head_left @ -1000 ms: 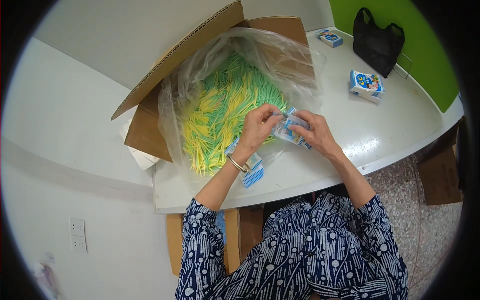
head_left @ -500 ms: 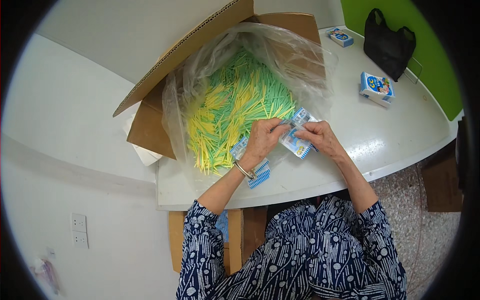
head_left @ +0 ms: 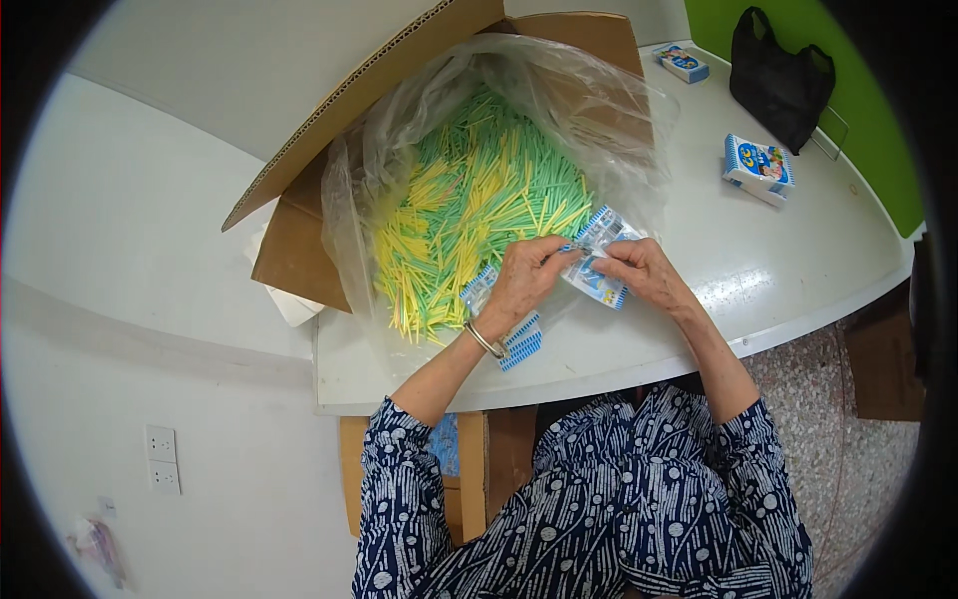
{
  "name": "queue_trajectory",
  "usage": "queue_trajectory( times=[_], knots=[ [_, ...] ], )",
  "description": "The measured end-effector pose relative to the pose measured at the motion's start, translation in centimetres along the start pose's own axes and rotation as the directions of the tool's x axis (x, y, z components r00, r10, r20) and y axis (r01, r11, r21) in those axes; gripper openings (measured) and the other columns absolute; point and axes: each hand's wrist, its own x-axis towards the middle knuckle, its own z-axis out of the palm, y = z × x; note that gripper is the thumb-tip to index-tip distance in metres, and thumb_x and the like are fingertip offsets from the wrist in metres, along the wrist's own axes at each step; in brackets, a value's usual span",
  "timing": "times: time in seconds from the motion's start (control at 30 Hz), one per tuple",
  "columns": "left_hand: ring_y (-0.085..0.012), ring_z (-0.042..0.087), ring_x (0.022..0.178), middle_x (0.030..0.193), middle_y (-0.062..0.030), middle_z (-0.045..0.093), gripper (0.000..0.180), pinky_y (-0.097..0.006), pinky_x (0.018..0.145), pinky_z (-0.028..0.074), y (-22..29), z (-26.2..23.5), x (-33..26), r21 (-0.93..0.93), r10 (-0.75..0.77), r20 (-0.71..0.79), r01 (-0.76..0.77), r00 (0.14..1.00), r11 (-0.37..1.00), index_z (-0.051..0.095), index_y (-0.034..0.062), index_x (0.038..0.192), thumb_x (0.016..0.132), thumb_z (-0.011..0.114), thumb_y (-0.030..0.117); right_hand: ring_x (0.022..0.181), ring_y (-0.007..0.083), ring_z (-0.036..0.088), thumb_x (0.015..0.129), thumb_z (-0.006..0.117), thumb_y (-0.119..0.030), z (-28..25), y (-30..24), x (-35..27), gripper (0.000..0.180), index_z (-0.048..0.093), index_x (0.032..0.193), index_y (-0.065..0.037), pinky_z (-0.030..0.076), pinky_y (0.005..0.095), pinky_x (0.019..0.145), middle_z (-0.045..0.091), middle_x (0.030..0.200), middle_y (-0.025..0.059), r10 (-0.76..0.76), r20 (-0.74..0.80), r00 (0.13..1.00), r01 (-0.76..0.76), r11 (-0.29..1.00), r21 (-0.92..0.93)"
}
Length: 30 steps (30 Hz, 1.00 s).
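Between my two hands is a small blue-and-white plastic packet (head_left: pixel 597 284) with striped ends. My left hand (head_left: pixel 526 280) pinches its left edge between thumb and fingers. On the other side, my right hand (head_left: pixel 649 273) grips the packet with thumb and fingertips. More flat packets (head_left: pixel 521 342) lie on the table under my left wrist, partly hidden by it. Just beyond my hands, thin yellow and green sticks (head_left: pixel 479 200) fill a clear plastic bag (head_left: pixel 349 190) inside an open cardboard box.
The cardboard box (head_left: pixel 299 255) has raised flaps and sits on the white table (head_left: pixel 689 329). At the right lie filled blue-and-white packs (head_left: pixel 758 168), another small pack (head_left: pixel 682 64) and a black plastic bag (head_left: pixel 783 85). A brown carton (head_left: pixel 477 469) stands below the table edge.
Both hands keep hold of the packet in nearly the same place. The packet has tilted slightly between the fingers, and the whole view has shifted a little.
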Motion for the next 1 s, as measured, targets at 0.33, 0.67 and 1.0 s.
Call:
queue_trajectory(
  times=[0.33, 0.67, 1.0],
  knots=[
    [-0.0345, 0.061, 0.083, 0.093, -0.0148, 0.066, 0.020, -0.043, 0.078, 0.048, -8.4, -12.4, 7.5, 0.536, 0.235, -0.252, -0.067, 0.939, 0.842, 0.064, 0.0006, 0.090, 0.086, 0.055, 0.018, 0.054, 0.0038, 0.040, 0.086, 0.060, -0.021, -0.9, 0.0, 0.1, 0.026, 0.064, 0.074, 0.002, 0.032, 0.0232, 0.048, 0.049, 0.058, -0.0037, 0.065, -0.073, 0.995, -0.069, 0.996, -0.056],
    [-0.0326, 0.052, 0.105, 0.106, -0.0173, 0.059, 0.027, -0.043, 0.088, 0.042, -15.7, -13.8, 10.1, 0.975, -0.154, 0.070, -0.035, 0.986, 0.221, 0.059, -0.0009, 0.102, 0.083, 0.051, 0.017, 0.055, 0.0027, 0.041, 0.086, 0.060, -0.022, -0.5, -0.8, -0.2, 0.027, 0.065, 0.076, 0.002, 0.032, 0.0227, 0.048, 0.051, 0.059, -0.0042, 0.093, -0.066, 0.993, -0.093, 0.996, 0.006],
    [-0.0293, 0.052, 0.100, 0.106, -0.0161, 0.058, 0.024, -0.044, 0.086, 0.040, -14.8, -12.5, 9.5, 0.980, -0.066, 0.003, 0.010, 0.998, 0.197, 0.059, 0.0022, 0.103, 0.084, 0.049, 0.013, 0.055, 0.0032, 0.041, 0.086, 0.061, -0.022, -0.5, -0.8, 0.0, 0.026, 0.066, 0.078, 0.003, 0.032, 0.0224, 0.048, 0.051, 0.060, -0.0036, 0.107, -0.066, 0.992, -0.107, 0.994, 0.016]
  ],
)
